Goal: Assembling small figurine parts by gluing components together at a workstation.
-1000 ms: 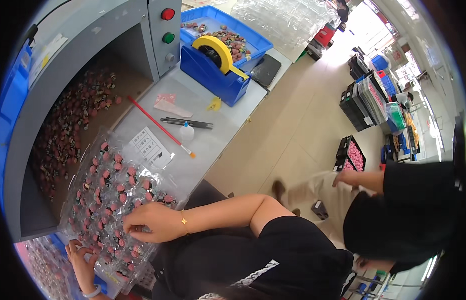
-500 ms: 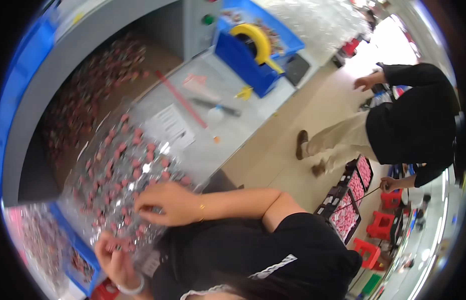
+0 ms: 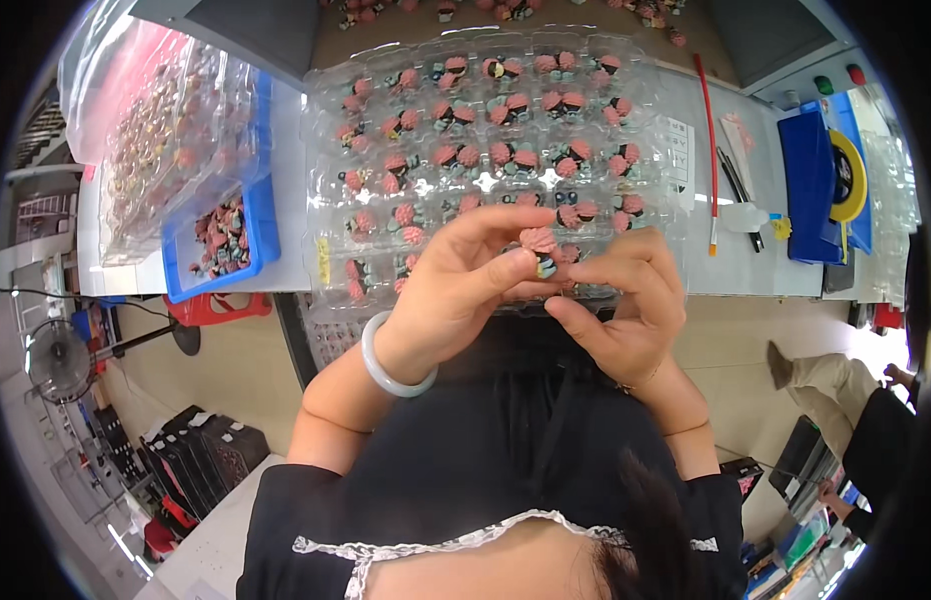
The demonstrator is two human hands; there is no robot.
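My left hand pinches a small figurine with a pink, ridged top and a dark and bluish lower part between thumb and fingers. Close beside it on the right is my right hand, its thumb and forefinger apart and the other fingers curled. The forefinger's tip is at the figurine's lower side; whether it touches cannot be made out. Beneath both hands lies a clear plastic blister tray, with similar pink-topped figurines in rows of pockets. My hands hide some of its near pockets.
At left, a blue bin holds more pink pieces beside stacked filled clear trays. To the right lie a red-handled brush, a dark pen, a small bottle and a blue box with yellow tape. Another person stands far right.
The view has swung from a strong tilt to level over the tray. My hands, apart before, are now close together at the figurine in my left hand.
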